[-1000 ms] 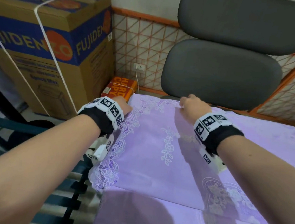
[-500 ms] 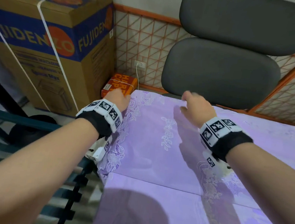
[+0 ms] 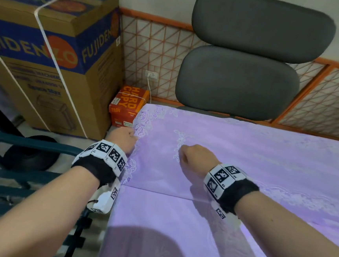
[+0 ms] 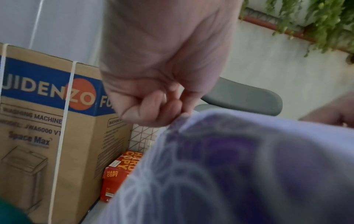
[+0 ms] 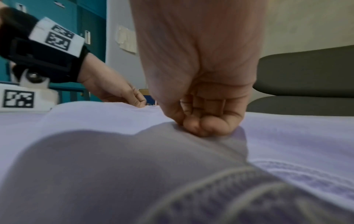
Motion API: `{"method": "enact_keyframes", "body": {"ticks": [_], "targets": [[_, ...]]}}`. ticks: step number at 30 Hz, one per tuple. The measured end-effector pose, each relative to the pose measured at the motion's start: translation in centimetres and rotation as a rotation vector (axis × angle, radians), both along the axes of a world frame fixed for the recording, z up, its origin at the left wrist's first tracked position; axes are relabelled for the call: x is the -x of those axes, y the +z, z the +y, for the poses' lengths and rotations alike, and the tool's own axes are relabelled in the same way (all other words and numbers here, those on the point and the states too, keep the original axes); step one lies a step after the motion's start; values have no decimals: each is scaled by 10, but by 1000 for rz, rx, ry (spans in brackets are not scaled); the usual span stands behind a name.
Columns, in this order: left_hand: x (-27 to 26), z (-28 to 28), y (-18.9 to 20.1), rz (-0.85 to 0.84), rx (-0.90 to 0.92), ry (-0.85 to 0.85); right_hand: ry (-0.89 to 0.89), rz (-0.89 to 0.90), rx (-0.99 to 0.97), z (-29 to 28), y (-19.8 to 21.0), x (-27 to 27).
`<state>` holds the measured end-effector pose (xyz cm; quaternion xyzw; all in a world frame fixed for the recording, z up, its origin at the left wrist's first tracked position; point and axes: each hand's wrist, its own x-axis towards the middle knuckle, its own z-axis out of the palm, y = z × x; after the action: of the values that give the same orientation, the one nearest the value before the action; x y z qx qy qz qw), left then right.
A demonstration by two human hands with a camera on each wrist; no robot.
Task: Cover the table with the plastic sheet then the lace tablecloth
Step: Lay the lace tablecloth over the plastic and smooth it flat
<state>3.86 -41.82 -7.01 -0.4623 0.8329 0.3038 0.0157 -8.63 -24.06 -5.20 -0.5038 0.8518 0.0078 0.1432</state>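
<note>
A purple lace tablecloth [image 3: 254,156] lies over the table, with a folded layer whose edge runs across in front of my wrists. My left hand [image 3: 126,139] is at the cloth's left lace border, and in the left wrist view my left hand [image 4: 179,116] has curled fingers pinching that edge of the tablecloth [image 4: 229,166]. My right hand [image 3: 190,157] is a fist on top of the cloth, a little right of the left hand. Seen from the right wrist, my right hand [image 5: 201,128] pinches a raised ridge of the tablecloth [image 5: 114,151]. I cannot make out a plastic sheet.
A grey office chair [image 3: 238,83] stands against the table's far edge. A large strapped cardboard box [image 3: 47,60] and a small orange paper box [image 3: 127,106] sit on the floor at the far left. An orange lattice fence [image 3: 157,51] runs behind. Dark green bars [image 3: 30,142] lie left of the table.
Both hands have come back toward me from the table's far edge by the chair, still holding the cloth. The right hand has curled into a tighter fist.
</note>
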Motion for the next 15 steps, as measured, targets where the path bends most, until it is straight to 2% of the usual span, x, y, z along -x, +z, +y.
{"method": "enact_keyframes", "body": {"ticks": [5, 7, 12, 15], "targets": [[13, 24, 14, -163, 166, 91, -23, -67, 10, 11, 9, 8], [24, 38, 21, -157, 222, 108, -59, -72, -6, 31, 16, 23], [70, 80, 31, -162, 381, -143, -202, 33, -64, 98, 31, 94], [109, 107, 39, -76, 365, -214, -338, 79, -109, 145, 41, 150]]}}
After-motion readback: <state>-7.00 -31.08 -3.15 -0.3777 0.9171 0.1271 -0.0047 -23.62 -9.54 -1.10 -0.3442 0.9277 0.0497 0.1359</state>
